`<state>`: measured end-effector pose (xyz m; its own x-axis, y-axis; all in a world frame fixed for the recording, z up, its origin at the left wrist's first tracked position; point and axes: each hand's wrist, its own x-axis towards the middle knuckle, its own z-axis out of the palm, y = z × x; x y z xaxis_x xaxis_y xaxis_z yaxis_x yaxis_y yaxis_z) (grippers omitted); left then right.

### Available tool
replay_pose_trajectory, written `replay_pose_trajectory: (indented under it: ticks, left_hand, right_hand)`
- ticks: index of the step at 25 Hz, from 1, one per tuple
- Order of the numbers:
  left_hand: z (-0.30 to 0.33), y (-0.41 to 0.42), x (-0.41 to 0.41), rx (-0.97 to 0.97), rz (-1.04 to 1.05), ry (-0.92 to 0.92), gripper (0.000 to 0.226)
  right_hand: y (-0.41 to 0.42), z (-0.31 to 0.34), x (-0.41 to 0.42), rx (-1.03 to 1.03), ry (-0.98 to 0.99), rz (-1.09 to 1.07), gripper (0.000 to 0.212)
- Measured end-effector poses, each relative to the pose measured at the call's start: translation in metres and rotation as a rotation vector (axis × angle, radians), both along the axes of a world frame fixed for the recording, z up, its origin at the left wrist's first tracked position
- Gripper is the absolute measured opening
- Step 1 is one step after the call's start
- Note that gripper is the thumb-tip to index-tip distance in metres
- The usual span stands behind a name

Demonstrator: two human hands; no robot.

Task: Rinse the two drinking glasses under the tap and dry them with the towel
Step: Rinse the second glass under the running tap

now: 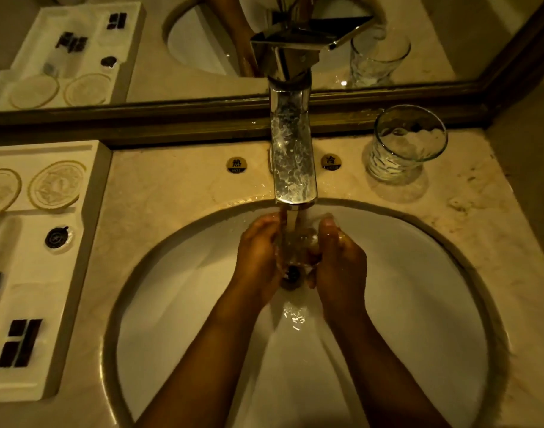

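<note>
Both hands — left hand (258, 257) & right hand (341, 264) — grip glass (298, 242) under tap (292, 168).

Dim, warm yellow cast overall. Glare on chrome tap (293, 168) and wet sink (388, 273) wall; hands cast soft shadows into basin. Corners dark, wide-angle bending at edges (mirror frame (141, 118) bows). Slightly soft.

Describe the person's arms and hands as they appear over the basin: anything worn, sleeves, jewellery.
Both forearms are bare as far as the picture's lower edge, with no sleeve in view. The left hand and the right hand wear no gloves. No watch, bracelet or ring shows on them, though the fingers are partly blurred by the running water, so a small ring cannot be ruled out.
</note>
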<state>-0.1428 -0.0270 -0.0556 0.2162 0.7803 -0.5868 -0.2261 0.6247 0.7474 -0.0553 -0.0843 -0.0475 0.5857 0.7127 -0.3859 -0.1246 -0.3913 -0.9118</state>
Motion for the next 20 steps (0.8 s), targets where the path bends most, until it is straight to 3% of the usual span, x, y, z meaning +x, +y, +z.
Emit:
replay_pose_trajectory:
  ticks: [3, 6, 8, 10, 12, 13, 17, 20]
  left_hand:
    - [-0.002, 0.003, -0.012, -0.096, -0.229, 0.062, 0.041]
    - [-0.004, 0.002, -0.012, -0.102, -0.121, -0.005, 0.044]
    - [-0.011, 0.001, -0.012, -0.102, 0.03, -0.112, 0.03]
    - [-0.02, -0.004, -0.011, -0.054, 0.092, -0.126, 0.016]
    - [-0.023, -0.008, -0.009, -0.051, 0.097, -0.122, 0.021]
    - [-0.022, -0.007, -0.009, -0.077, 0.105, -0.133, 0.024]
    - [-0.011, 0.006, -0.017, -0.178, 0.017, -0.118, 0.038]
    - [-0.007, 0.011, -0.018, -0.228, -0.131, -0.053, 0.036]
  right_hand:
    - [0.001, 0.018, 0.011, 0.047, -0.173, 0.4, 0.024]
    - [0.005, 0.025, 0.025, -0.024, -0.214, 0.695, 0.012]
    - [0.005, 0.025, 0.022, -0.046, -0.216, 0.757, 0.007]
    - [0.005, 0.024, 0.011, -0.045, -0.133, 0.702, 0.019]
    - [0.005, 0.027, 0.0, -0.025, -0.093, 0.645, 0.02]
    - [0.003, 0.028, -0.004, -0.005, -0.161, 0.695, 0.018]
    - [-0.001, 0.03, -0.003, -0.015, -0.79, 1.081, 0.024]
    - [0.005, 0.031, 0.008, -0.054, -0.874, 1.084, 0.027]
